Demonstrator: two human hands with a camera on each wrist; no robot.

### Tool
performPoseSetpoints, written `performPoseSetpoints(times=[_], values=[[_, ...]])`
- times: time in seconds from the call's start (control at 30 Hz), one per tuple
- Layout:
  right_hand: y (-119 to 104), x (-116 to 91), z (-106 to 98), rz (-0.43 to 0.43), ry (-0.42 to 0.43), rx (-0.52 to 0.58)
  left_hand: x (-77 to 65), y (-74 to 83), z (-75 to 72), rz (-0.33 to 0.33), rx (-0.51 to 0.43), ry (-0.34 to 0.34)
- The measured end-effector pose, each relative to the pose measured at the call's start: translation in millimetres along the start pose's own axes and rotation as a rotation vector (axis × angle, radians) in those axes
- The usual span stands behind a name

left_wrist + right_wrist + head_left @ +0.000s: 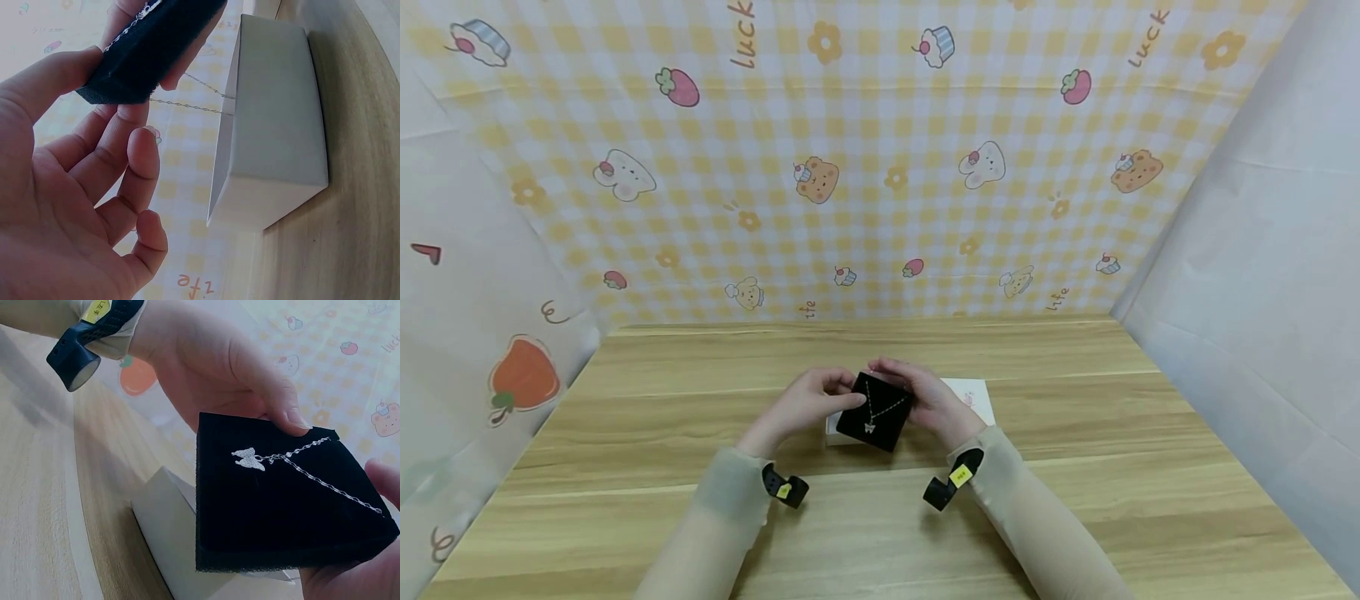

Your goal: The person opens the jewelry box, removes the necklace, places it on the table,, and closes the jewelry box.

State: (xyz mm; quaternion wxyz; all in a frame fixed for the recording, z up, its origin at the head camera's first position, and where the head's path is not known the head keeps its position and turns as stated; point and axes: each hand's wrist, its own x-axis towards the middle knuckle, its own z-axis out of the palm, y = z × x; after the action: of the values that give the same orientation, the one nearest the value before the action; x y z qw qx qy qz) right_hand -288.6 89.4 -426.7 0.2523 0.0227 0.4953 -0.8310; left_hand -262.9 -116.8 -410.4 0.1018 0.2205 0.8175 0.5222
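A square black foam pad (880,429) carries a silver necklace (331,489) with a butterfly pendant (248,459); it is tilted above a white box (275,106). My left hand (812,398) pinches the pad's left corner, thumb on top and fingers beneath. From the other side my right hand (936,402) grips the pad; its fingers are partly hidden underneath. In the left wrist view, strands of the chain (190,106) run from under the pad toward the box. The box's inside is mostly hidden.
A white lid-like piece (973,393) with a small pink print lies behind my right hand. All of it is on a wood-grain table (880,525). A yellow checked cloth (880,233) hangs at the back, with pale cloths on both sides.
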Motion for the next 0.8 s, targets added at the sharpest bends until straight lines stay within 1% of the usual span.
performPoseSetpoints(times=[0.13, 0.23, 0.33, 0.47, 0.6, 0.8], values=[[-0.5, -0.1, 0.0, -0.006, 0.010, -0.002, 0.0, 1.1, 0.7, 0.001, -0.007, -0.008], [-1.7, -1.2, 0.0, 0.006, 0.001, 0.011, 0.3, 1.6, 1.1, 0.003, -0.005, -0.010], [-3.5, -2.6, -0.1, 0.029, -0.024, 0.031, 0.5, 2.0, 1.6, 0.006, -0.014, -0.014], [-6.5, -3.8, -0.1, 0.065, -0.079, 0.063, 0.5, 2.9, 2.5, 0.008, -0.031, -0.017], [-8.6, -4.1, -0.9, 0.075, -0.129, 0.068, 0.4, 2.5, 3.0, 0.009, -0.035, -0.018], [-8.1, -3.9, -4.0, 0.073, -0.147, 0.070, 0.9, 2.7, 3.5, -0.003, -0.048, -0.019]])
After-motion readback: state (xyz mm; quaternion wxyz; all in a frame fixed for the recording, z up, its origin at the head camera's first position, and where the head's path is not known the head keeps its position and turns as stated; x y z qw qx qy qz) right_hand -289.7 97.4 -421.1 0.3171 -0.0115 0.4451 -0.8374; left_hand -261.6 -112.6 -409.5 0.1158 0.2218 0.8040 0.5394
